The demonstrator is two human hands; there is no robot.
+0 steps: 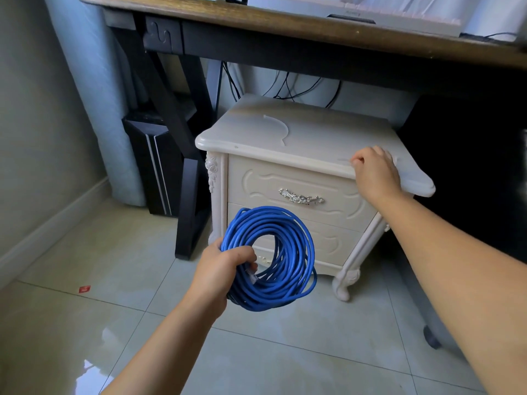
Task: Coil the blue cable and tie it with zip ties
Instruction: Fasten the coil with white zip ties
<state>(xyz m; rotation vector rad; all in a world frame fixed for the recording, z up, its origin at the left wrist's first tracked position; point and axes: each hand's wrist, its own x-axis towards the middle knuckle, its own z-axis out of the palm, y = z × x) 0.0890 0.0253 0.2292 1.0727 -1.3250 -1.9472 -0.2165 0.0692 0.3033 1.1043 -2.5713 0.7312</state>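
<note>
In the head view, we are holding the blue cable point(291, 252) in our left hand point(225, 269), low in front of the nightstand point(313, 132) and above the floor tiles. The cable is already wound into a round bundle of many turns. The left grip is wrapping fully around one side of it, with the fingers closed through the middle (the pale plug end is lying just beside these fingers).

Our right hand point(376, 169) is reaching to the front edge of the nightstand top with curled fingers. Its grip seems to be pinching the end of a thin pale zip tie point(343, 160) between thumb and forefinger, but the tie is faint against the white surface, so we are not fully sure. A second zip tie point(281, 128), curved, is lying farther back on the same top, well apart from this hand.

We judge that we are fetching a tie now. To do it well, we are advising a firm left grip, so that no turn is slipping out. The flat tie is probably hard to lift, so sliding it over the edge may be helping. After that, it should be going around all the turns, close to the left hand.
</note>
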